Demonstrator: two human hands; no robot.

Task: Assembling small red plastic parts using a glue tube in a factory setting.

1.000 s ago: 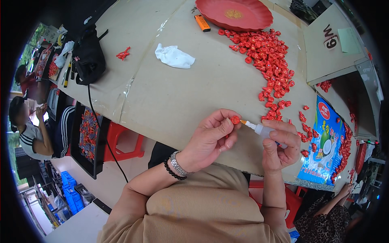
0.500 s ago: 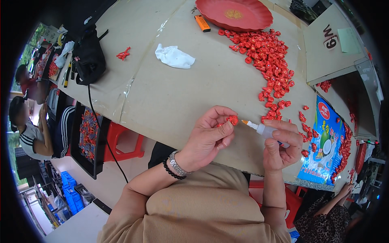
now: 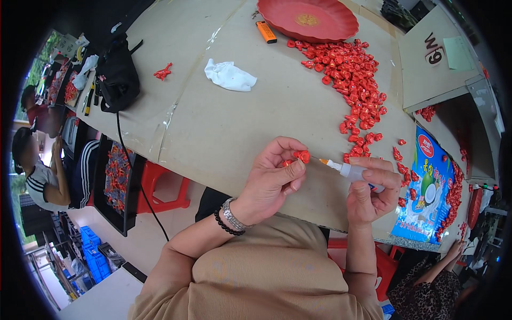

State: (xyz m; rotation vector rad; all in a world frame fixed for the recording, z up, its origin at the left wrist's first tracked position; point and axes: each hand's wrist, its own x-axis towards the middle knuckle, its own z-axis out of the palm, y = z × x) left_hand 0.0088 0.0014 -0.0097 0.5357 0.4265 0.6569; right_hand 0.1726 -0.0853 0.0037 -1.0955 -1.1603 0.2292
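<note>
Over the near part of the table, my left hand pinches a small shiny red piece between thumb and fingers. My right hand grips a small white squeeze bottle with an orange-tipped nozzle that points left at the piece. A slight gap shows between the nozzle and the piece. Beyond my right hand spreads a long heap of similar small red pieces. What exactly each piece depicts is too small to tell.
A red scalloped tray, an orange lighter and a crumpled white cloth lie farther back. At left are a black bag and a black tray of small parts. A blue printed sheet lies right. Other people sit on both sides.
My left hand has shifted slightly up and left with the red piece, which looks turned a little. The bottle in my right hand has moved only slightly.
</note>
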